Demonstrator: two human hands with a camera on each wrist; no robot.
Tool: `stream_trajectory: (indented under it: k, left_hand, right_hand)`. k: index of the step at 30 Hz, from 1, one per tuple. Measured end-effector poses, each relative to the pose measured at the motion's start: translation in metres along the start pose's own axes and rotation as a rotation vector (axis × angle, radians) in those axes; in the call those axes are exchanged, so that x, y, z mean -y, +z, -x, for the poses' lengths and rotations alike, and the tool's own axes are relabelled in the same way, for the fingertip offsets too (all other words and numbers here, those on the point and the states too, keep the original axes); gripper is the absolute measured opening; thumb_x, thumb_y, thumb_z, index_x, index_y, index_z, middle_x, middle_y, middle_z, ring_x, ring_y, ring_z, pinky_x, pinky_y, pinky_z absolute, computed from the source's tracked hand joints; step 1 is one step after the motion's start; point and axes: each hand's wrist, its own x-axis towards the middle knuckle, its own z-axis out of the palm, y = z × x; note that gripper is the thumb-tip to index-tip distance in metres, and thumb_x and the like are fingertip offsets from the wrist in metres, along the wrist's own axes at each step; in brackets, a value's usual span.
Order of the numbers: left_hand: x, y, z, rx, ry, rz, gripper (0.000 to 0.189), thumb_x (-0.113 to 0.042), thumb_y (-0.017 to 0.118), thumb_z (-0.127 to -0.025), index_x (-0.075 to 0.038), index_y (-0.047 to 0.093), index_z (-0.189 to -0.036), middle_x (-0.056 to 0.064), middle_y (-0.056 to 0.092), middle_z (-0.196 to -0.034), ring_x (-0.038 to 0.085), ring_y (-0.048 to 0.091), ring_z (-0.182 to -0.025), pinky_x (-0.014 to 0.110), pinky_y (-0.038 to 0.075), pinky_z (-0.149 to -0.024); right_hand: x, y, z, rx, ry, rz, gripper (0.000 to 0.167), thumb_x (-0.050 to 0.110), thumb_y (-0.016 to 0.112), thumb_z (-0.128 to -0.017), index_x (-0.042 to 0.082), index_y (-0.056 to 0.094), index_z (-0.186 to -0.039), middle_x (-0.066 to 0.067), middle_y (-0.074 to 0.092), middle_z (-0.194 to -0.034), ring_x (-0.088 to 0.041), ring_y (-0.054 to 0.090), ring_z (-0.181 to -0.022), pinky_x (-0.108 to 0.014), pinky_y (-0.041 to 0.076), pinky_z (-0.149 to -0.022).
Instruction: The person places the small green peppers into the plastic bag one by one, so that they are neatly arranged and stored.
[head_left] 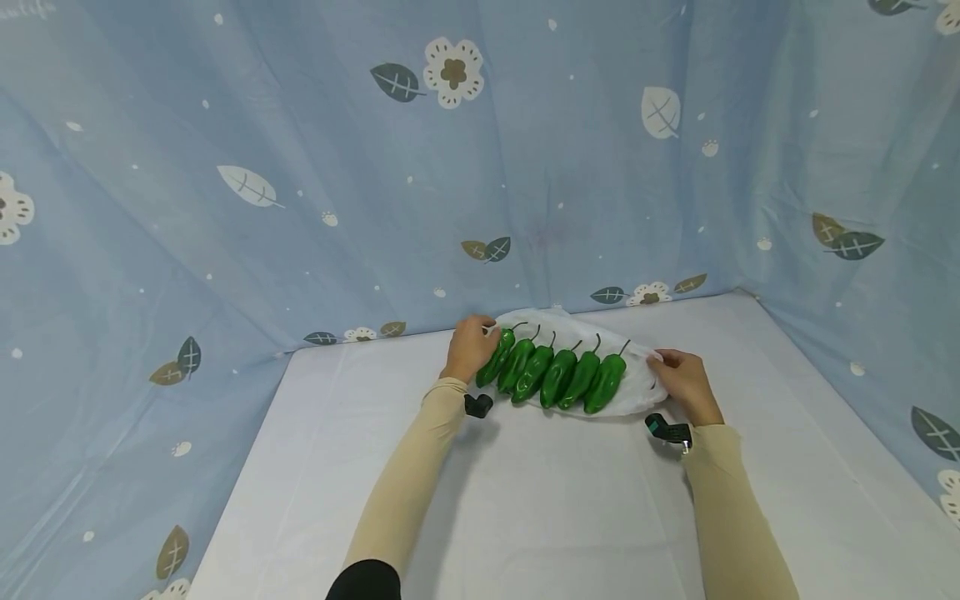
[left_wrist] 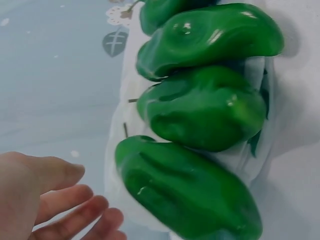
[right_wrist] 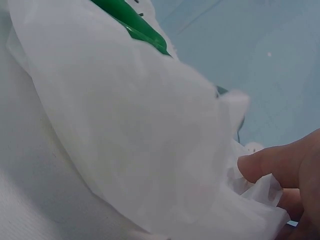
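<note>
Several glossy green peppers (head_left: pixel 557 377) lie side by side on a white plastic bag (head_left: pixel 637 392), their stems pointing away from me. At the left end of the row, my left hand (head_left: pixel 471 348) is beside the outermost pepper (left_wrist: pixel 187 192). The left wrist view shows that hand's thumb and loosely bent fingers (left_wrist: pixel 75 210) with nothing between them. On the other end, my right hand (head_left: pixel 684 385) pinches the bag's edge between thumb and fingers. Bunched film (right_wrist: pixel 262 192) shows at the fingertips in the right wrist view, and the raised bag covers part of a pepper (right_wrist: pixel 137 22).
A white cloth (head_left: pixel 555 508) covers the table under the bag. Behind and along both sides hangs a blue curtain (head_left: pixel 555 167) with leaf and flower prints, close behind the bag. Black devices (head_left: pixel 667 429) are on both wrists.
</note>
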Motion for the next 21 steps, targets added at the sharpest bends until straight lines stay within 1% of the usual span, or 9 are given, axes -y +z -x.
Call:
stream_trajectory:
  k: [1,4,9,14,18,21]
  left_hand:
    - [0.000,-0.002,0.000,-0.006,0.003,0.002,0.032,-0.020,0.063,-0.103,0.001,0.072,-0.126,0.019,0.072,-0.126,0.031,0.070,-0.111,0.044,0.060,-0.087]
    - [0.000,-0.007,0.003,-0.024,0.014,0.032,0.032,-0.020,0.063,-0.103,0.000,0.073,-0.125,0.018,0.073,-0.125,0.032,0.070,-0.112,0.046,0.060,-0.087]
    - [0.003,-0.020,0.009,-0.080,0.066,0.080,0.029,-0.019,0.063,-0.102,-0.001,0.075,-0.121,0.018,0.075,-0.119,0.031,0.071,-0.106,0.044,0.061,-0.079]
    - [0.006,-0.034,0.016,-0.142,0.083,0.108,0.028,-0.020,0.063,-0.103,-0.002,0.076,-0.120,0.016,0.076,-0.118,0.031,0.072,-0.105,0.044,0.061,-0.077]
    - [0.007,-0.045,0.023,-0.171,0.093,0.132,0.029,-0.022,0.062,-0.104,-0.003,0.075,-0.122,0.017,0.075,-0.121,0.031,0.072,-0.107,0.047,0.060,-0.085]
    - [0.008,-0.050,0.030,-0.182,0.092,0.148,0.030,-0.024,0.062,-0.104,-0.004,0.075,-0.122,0.016,0.074,-0.123,0.031,0.072,-0.109,0.048,0.058,-0.093]
  right_hand:
    - [0.000,0.000,0.000,0.001,0.005,-0.002,0.060,0.030,0.046,-0.108,-0.008,0.041,-0.153,-0.032,0.043,-0.155,-0.043,0.047,-0.138,-0.054,0.043,-0.117]
    - [0.000,0.000,0.000,0.000,0.007,0.006,0.060,0.031,0.045,-0.109,-0.009,0.040,-0.153,-0.033,0.042,-0.156,-0.043,0.046,-0.138,-0.055,0.042,-0.117]
    - [-0.001,0.000,-0.001,0.001,0.004,0.012,0.060,0.031,0.046,-0.108,-0.009,0.040,-0.153,-0.033,0.043,-0.155,-0.043,0.047,-0.138,-0.055,0.042,-0.117]
    - [-0.001,0.000,-0.001,0.002,-0.001,0.018,0.060,0.031,0.045,-0.108,-0.009,0.040,-0.153,-0.033,0.043,-0.155,-0.043,0.047,-0.137,-0.055,0.043,-0.116]
    - [-0.001,-0.001,0.000,0.012,-0.003,0.019,0.061,0.032,0.045,-0.109,-0.010,0.040,-0.153,-0.033,0.043,-0.155,-0.043,0.048,-0.136,-0.054,0.044,-0.116]
    - [-0.001,-0.002,0.000,0.014,-0.015,0.028,0.061,0.032,0.045,-0.109,-0.010,0.039,-0.153,-0.034,0.043,-0.154,-0.043,0.048,-0.136,-0.054,0.044,-0.115]
